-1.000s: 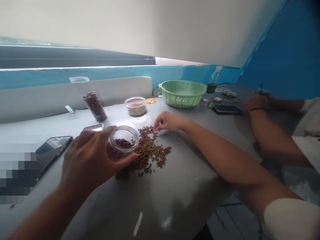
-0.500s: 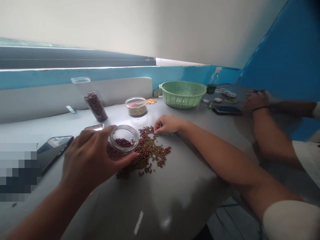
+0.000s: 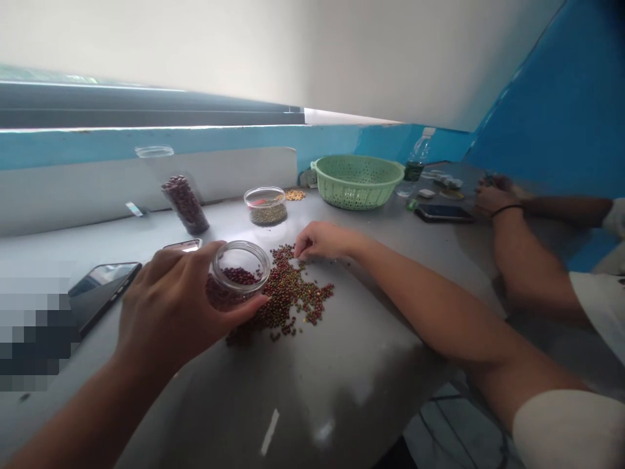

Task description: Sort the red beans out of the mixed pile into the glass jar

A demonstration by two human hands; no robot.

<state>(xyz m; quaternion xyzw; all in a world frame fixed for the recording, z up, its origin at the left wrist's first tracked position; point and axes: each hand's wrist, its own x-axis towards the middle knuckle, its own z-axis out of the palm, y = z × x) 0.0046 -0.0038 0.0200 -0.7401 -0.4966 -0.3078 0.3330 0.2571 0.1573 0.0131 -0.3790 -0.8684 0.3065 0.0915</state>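
Observation:
My left hand (image 3: 168,306) is wrapped round a clear jar (image 3: 243,262), tilted with its open mouth facing up and toward me. Dark red beans (image 3: 239,276) lie inside it. Beside the jar a loose pile of mixed red and green beans (image 3: 288,293) spreads over the grey table (image 3: 312,378). At the far edge of that pile is my right hand (image 3: 325,240), its thumb and fingertips pinched together low over the beans. Whatever is between the fingertips is too small to make out.
Behind stand a tall clear container of dark beans (image 3: 184,202), a round tub of small green beans (image 3: 266,212) and a green basket (image 3: 359,195). Phones (image 3: 105,286) lie at left and another phone (image 3: 444,213) at right. A bottle (image 3: 415,163) and a co-worker's hands (image 3: 495,195) are further right.
My right hand has shifted slightly left along the pile's far edge. The left hand and jar stay nearly in place. The co-worker's hands have moved a little.

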